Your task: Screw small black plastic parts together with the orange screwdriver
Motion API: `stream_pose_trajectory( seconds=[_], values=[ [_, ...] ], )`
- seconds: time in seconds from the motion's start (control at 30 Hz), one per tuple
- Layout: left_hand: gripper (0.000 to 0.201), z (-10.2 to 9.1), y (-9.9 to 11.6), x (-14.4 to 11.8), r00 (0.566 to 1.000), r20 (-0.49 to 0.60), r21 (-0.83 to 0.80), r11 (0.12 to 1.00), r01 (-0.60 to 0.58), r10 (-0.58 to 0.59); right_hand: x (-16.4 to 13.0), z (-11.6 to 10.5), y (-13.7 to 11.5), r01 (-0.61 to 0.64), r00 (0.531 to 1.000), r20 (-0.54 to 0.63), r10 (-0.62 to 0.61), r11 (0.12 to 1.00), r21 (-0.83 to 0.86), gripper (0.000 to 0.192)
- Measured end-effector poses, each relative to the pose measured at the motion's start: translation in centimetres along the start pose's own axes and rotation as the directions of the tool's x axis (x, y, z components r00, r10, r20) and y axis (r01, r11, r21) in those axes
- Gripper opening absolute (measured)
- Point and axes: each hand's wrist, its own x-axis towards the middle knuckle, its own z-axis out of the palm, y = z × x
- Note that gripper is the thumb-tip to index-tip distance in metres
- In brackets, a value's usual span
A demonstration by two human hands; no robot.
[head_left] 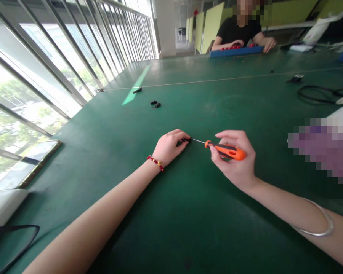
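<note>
Over the green tabletop, my left hand (171, 146) pinches a small black part (187, 140), mostly hidden by the fingers. My right hand (237, 160) grips an orange and black screwdriver (230, 151) by its handle. The thin metal shaft points left, and its tip meets the black part. My right index finger is raised off the handle. Farther back on the table lie a few more small black pieces (157, 104), with another black piece (137, 90) beyond them.
A metal railing (82, 57) runs along the left edge. A phone-like glossy slab (40, 160) and a white object (5, 205) with a black strap lie at left. A black cable (314, 99) lies at right. Across the table, a person sits behind a blue tray (237, 52) holding red items.
</note>
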Motion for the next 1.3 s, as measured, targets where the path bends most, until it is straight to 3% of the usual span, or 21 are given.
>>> stream_pose_trajectory(
  seconds=[0.07, 0.13, 0.3, 0.47, 0.63, 0.77, 0.83, 1.0, 1.2, 1.3],
  values=[
    [0.017, -0.02, 0.01, 0.0, 1.0, 0.002, 0.0, 1.0, 0.002, -0.002, 0.07, 0.04, 0.17, 0.016, 0.999, -0.042, -0.013, 0.997, 0.069, 0.042],
    [0.017, -0.02, 0.0, 0.0, 1.0, 0.004, -0.002, 1.0, 0.001, -0.001, 0.14, 0.05, 0.21, 0.021, 1.0, -0.02, -0.019, 0.995, 0.094, 0.046],
    [0.018, 0.05, -0.11, 0.01, 1.0, -0.002, -0.008, 1.0, -0.002, 0.002, -0.01, -0.05, 0.06, 0.01, 0.999, 0.047, -0.008, 0.999, -0.052, 0.013],
    [0.017, 0.07, -0.15, 0.04, 1.0, 0.002, 0.003, 1.0, -0.001, 0.001, 0.03, -0.11, 0.11, 0.036, 0.999, -0.028, -0.035, 0.999, 0.03, 0.042],
    [0.017, -0.01, -0.02, 0.06, 1.0, -0.001, -0.007, 1.0, 0.0, 0.0, 0.05, -0.13, -0.06, 0.078, 0.995, 0.067, -0.074, 0.995, -0.06, 0.013],
    [0.017, -0.02, 0.02, 0.06, 1.0, -0.002, 0.001, 1.0, 0.002, -0.002, 0.06, 0.01, 0.23, 0.072, 0.997, -0.023, -0.072, 0.997, 0.028, 0.042],
    [0.017, 0.0, -0.02, 0.06, 1.0, -0.002, -0.004, 1.0, 0.003, -0.003, 0.14, 0.0, 0.2, 0.07, 0.998, -0.011, -0.069, 0.997, 0.033, 0.049],
    [0.017, 0.07, -0.12, 0.07, 1.0, -0.007, -0.011, 1.0, 0.003, -0.003, 0.06, -0.14, -0.25, 0.08, 0.993, 0.095, -0.073, 0.994, -0.076, 0.014],
    [0.017, 0.02, -0.04, 0.06, 1.0, -0.007, -0.006, 1.0, 0.0, 0.0, 0.09, -0.01, 0.13, 0.054, 0.998, -0.034, -0.052, 0.996, 0.068, 0.049],
    [0.018, -0.01, -0.02, 0.06, 1.0, -0.004, -0.011, 1.0, 0.002, -0.002, 0.19, -0.11, -0.1, 0.044, 0.997, 0.066, -0.043, 0.999, -0.004, 0.028]
  ],
)
